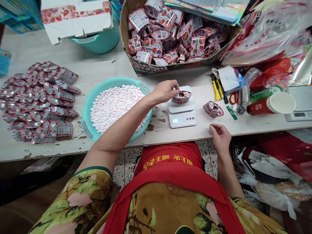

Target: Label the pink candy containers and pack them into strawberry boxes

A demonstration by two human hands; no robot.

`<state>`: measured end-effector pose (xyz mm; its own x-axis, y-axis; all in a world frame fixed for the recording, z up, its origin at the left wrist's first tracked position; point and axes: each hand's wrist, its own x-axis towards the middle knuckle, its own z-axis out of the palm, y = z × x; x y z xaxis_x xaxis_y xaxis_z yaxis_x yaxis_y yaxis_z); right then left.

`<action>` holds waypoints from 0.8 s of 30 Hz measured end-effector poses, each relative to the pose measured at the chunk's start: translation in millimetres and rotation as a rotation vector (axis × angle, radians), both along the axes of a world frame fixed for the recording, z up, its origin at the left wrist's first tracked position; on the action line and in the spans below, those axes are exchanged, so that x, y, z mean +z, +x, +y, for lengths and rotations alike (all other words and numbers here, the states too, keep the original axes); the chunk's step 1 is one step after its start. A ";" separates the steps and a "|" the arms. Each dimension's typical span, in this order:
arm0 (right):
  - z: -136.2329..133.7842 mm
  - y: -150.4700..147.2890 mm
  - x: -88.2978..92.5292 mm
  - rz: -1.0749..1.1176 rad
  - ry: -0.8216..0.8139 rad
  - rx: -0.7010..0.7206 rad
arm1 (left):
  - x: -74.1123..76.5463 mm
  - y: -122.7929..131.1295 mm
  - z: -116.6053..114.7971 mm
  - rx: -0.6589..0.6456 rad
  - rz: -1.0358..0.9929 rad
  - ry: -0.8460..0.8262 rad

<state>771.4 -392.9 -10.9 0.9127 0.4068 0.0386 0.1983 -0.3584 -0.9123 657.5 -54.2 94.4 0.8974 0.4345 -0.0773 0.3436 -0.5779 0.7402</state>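
Observation:
My left hand (pixel 168 91) reaches across a turquoise basin (pixel 85 109) of small white and pink candies (pixel 114 105). Its fingers are closed together at the left rim of a strawberry-print tin (pixel 181 97); what they hold, if anything, is hidden. The tin stands upright on a white digital scale (pixel 182 117), its top showing a dark opening. The display seems to read 89. My right hand (pixel 221 138) hovers by the table's front edge, loosely curled, thumb and fingers apart, holding nothing. A second tin (pixel 213 109) lies tilted on the table, just beyond my right hand.
Many similar tins (pixel 41 100) lie in rows on the left. A cardboard box (pixel 151 69) at the back is heaped with more. Yellow cutters (pixel 216 89), a red paper cup (pixel 260 105) on its side and another scale (pixel 299 112) are on the right. A turquoise bucket (pixel 102 44) stands back left.

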 end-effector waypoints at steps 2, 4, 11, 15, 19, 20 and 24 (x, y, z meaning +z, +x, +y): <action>0.1 1.9 -0.7 0.007 0.006 -0.006 | 0.9 4.1 0.1 -0.025 0.001 0.008; 0.7 3.9 -1.9 0.020 0.015 -0.010 | 1.4 6.2 1.4 -0.045 0.011 0.007; 1.2 10.5 -3.6 0.011 0.045 -0.044 | 1.3 2.3 11.5 -0.046 0.053 -0.014; 0.6 12.9 -1.9 -0.023 0.050 -0.097 | -1.0 0.9 11.3 -0.025 0.018 -0.080; 1.0 12.9 -0.3 -0.048 0.068 -0.155 | -2.0 2.2 6.8 0.012 -0.038 -0.210; 1.1 12.9 0.0 -0.051 0.065 -0.165 | -1.5 2.5 6.0 0.023 -0.048 -0.246; 0.9 14.8 0.1 -0.064 0.058 -0.185 | 3.1 2.6 5.4 0.097 -0.073 -0.392</action>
